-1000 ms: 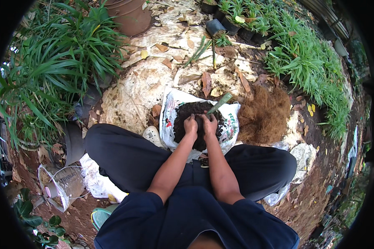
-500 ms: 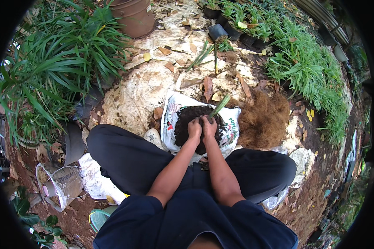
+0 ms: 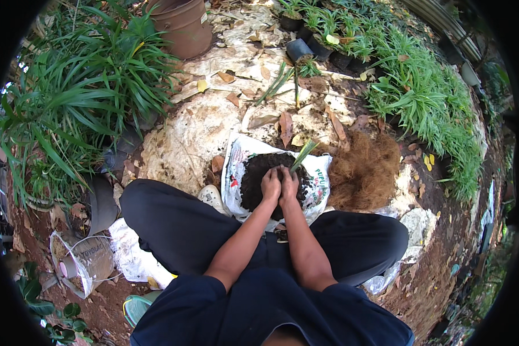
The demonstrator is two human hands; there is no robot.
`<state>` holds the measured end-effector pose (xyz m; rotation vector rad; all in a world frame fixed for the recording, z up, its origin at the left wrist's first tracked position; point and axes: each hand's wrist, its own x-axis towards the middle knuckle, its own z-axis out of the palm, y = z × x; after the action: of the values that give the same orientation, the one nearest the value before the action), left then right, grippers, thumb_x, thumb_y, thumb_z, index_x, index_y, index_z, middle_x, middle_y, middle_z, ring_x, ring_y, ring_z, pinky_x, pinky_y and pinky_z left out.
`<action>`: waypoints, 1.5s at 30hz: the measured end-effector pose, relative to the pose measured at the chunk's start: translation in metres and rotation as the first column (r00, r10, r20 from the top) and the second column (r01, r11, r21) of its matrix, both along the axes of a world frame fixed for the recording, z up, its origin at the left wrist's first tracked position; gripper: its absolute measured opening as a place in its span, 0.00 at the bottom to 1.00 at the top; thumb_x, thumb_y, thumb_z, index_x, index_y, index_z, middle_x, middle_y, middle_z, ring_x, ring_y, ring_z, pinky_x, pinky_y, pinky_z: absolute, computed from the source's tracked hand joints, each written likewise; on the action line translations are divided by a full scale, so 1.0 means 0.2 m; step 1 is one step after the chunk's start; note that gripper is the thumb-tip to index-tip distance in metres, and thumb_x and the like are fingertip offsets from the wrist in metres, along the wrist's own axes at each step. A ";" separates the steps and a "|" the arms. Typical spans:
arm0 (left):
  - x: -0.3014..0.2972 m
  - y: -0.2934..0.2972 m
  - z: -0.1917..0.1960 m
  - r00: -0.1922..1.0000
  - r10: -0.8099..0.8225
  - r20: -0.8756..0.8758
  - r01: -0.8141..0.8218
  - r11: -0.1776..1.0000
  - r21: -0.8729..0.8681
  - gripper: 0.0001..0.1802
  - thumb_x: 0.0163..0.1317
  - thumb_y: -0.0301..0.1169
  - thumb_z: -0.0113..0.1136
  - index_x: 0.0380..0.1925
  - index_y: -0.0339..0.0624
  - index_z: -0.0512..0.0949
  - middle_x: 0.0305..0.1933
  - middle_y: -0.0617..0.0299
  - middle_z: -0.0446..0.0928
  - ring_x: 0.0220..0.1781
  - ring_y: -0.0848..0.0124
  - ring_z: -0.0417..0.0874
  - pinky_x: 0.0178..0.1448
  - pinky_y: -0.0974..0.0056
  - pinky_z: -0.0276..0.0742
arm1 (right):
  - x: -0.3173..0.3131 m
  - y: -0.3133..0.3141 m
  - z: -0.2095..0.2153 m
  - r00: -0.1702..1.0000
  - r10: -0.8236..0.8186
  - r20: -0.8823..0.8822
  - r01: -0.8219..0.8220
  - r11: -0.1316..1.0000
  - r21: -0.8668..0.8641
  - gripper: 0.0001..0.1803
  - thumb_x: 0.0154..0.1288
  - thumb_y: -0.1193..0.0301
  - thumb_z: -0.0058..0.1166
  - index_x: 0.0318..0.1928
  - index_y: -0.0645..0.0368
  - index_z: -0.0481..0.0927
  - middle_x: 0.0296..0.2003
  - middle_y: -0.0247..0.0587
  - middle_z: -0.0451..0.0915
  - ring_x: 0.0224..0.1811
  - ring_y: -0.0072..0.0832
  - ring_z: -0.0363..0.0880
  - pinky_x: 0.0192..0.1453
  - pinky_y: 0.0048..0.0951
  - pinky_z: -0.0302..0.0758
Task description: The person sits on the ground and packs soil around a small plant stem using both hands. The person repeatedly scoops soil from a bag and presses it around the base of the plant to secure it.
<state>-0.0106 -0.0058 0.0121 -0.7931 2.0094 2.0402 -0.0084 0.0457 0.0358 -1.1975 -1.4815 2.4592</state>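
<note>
A white plastic sack (image 3: 229, 185) lies in front of me with a heap of dark soil (image 3: 254, 179) on it. My left hand (image 3: 271, 185) and my right hand (image 3: 289, 185) are side by side over the soil, nearly touching, fingers curled inward and dirty. Just past the right fingertips a striped green leafy cutting (image 3: 304, 154) sticks up, tilting to the far right. Its base is hidden among my fingers, and the right hand closes round it. What lies inside the left fingers is hidden.
Brown coconut fibre (image 3: 364, 172) is piled right of the sack. Loose long leaves (image 3: 275, 82) lie farther off. Potted green plants (image 3: 412, 86) stand right, a leafy clump (image 3: 92, 86) and brown pot (image 3: 181, 29) left. A clear-sided bucket (image 3: 86, 262) is by my left knee.
Both hands have shifted slightly nearer each other over the soil, and the cutting leans a little lower to the right. The whole view has tilted slightly.
</note>
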 end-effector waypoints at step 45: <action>0.08 -0.11 -0.23 0.965 -0.251 0.069 0.248 0.801 -0.544 0.18 0.55 0.21 0.57 0.47 0.37 0.81 0.49 0.45 0.81 0.52 0.53 0.82 0.57 0.57 0.76 | -0.03 0.04 -0.10 0.974 -0.028 0.223 -0.063 0.918 0.390 0.26 0.48 0.65 0.69 0.46 0.63 0.76 0.41 0.39 0.77 0.41 0.30 0.76 0.49 0.30 0.73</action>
<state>0.0046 -0.0269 -0.0347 -0.5521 2.5849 1.3244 -0.0148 0.0533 0.0156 -1.4050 -1.9340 1.9392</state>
